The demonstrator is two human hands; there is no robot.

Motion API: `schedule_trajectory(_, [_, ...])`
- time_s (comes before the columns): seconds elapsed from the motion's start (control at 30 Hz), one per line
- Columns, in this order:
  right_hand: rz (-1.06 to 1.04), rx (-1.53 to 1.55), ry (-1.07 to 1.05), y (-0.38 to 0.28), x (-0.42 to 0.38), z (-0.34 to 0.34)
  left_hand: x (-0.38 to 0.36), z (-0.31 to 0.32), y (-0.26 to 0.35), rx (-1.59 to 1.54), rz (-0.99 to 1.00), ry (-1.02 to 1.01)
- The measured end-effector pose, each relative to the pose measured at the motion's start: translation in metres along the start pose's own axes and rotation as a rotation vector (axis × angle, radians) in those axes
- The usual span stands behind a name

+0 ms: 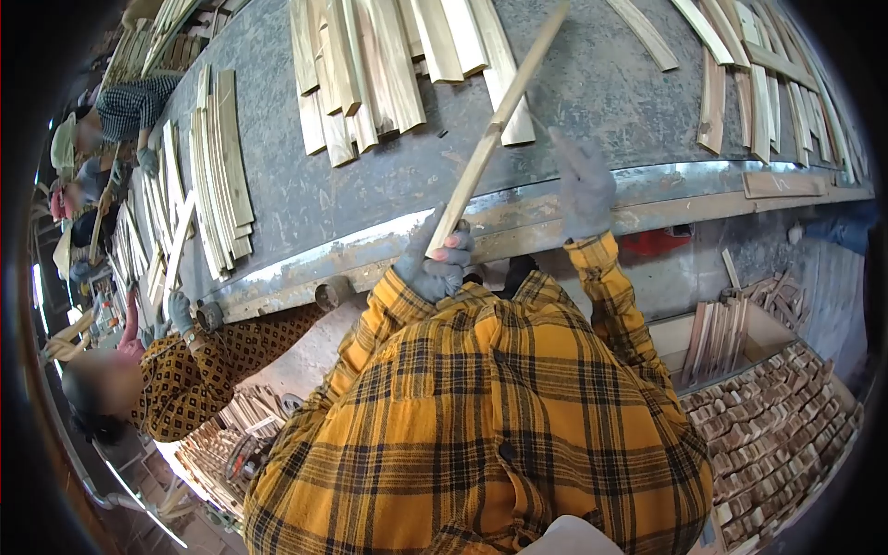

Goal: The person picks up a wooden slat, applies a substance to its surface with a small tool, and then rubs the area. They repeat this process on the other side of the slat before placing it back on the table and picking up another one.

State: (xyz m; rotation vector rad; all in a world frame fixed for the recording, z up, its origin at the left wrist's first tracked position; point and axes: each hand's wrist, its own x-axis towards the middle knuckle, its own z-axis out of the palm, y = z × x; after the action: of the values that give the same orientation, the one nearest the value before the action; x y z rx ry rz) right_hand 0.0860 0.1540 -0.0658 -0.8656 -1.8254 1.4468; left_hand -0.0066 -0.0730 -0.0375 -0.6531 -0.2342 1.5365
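My left hand (440, 263), in a grey glove with bare fingertips, is closed around the near end of a long wooden strip (495, 134). The strip slants up and away to the right over the grey metal-topped table (573, 102). To its right, my right hand (583, 185), also gloved, hovers over the table's front edge, apart from the strip. Its fingers are stretched out and somewhat blurred, with nothing in them. Beyond the held strip lies a bunch of pale wooden strips (370, 74), side by side and partly overlapping.
More strips lie in piles at the left (217, 176) and right (758, 83) of the table. A short wooden piece (784, 185) rests on the front ledge. Stacked wood ends (768, 444) fill a crate at lower right. Co-workers, one in a patterned shirt (194, 384), work at left.
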Motion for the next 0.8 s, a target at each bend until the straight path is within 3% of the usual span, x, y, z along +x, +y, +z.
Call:
schedule_trajectory(0.13, [-0.273,-0.247,-0.025,-0.025,0.009,0.000,-0.003,-0.009,0.006,0.207,0.052,0.185])
schedule_trajectory(0.2, [-0.445,-0.353,-0.059,-0.037,0.008,0.002,-0.018,-0.010,0.006,0.270,0.091,0.180])
schedule_trajectory(0.23, [-0.462,-0.424,-0.085,-0.045,0.004,0.002,-0.027,-0.014,0.006,0.308,0.112,0.155])
schedule_trajectory(0.33, [-0.370,-0.099,-0.155,-0.031,-0.008,0.012,-0.038,-0.025,0.003,0.308,0.114,0.052])
schedule_trajectory(0.43, [-0.527,-0.391,-0.185,-0.046,-0.018,0.011,-0.050,-0.037,-0.008,0.400,0.216,0.103])
schedule_trajectory(0.53, [-0.546,-0.367,-0.224,-0.053,-0.022,0.023,-0.069,-0.014,-0.030,0.395,0.309,0.132])
schedule_trajectory(0.67, [-0.718,-0.439,-0.381,-0.054,-0.014,0.045,-0.084,-0.022,-0.036,0.288,0.411,0.185])
schedule_trajectory(0.7, [-0.735,-0.430,-0.413,-0.048,-0.014,0.051,-0.083,-0.021,-0.036,0.301,0.448,0.267])
schedule_trajectory(0.8, [-0.709,-0.427,-0.416,-0.038,-0.006,0.059,-0.075,-0.037,-0.030,0.272,0.376,0.138])
